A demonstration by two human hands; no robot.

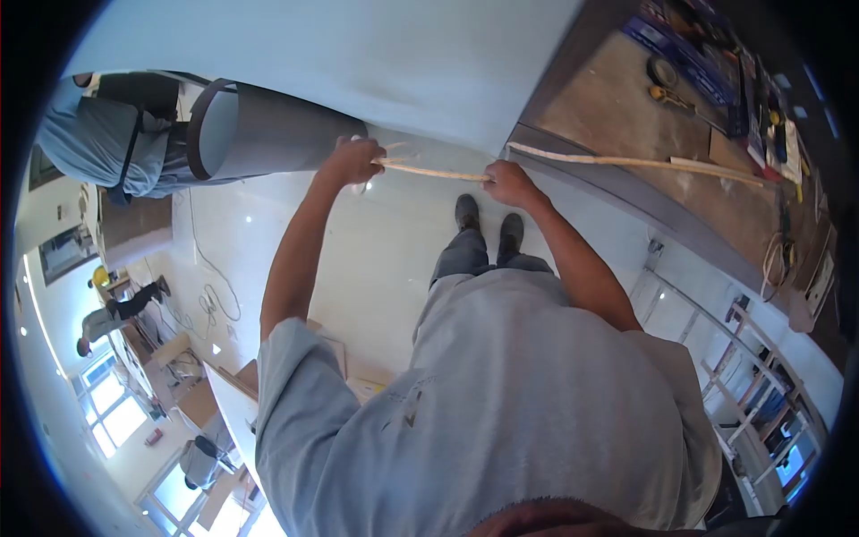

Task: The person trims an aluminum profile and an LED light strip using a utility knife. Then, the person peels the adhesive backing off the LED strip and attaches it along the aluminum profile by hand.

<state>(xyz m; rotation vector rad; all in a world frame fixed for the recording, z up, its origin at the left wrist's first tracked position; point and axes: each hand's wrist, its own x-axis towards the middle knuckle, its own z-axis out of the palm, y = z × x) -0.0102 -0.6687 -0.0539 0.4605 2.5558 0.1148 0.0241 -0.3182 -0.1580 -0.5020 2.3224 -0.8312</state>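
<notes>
A thin pale strip [434,171] stretches between my two hands, above the light floor. Its left end is in my left hand [356,162], whose fingers are closed round it, with a small white piece showing beside them. My right hand [512,185] pinches the strip's other end near the corner of the workbench. Another long pale strip [608,161] lies along the brown bench top [595,98], just beyond my right hand. My shoes are on the floor below the held strip.
A large white panel [358,54] stands ahead. At left, a person in grey [98,134] is beside a big rolled sheet [286,134]. Tape [662,71] and a yellow-handled tool [667,95] lie on the bench. A ladder [761,385] is at right; a cable [210,259] crosses the floor.
</notes>
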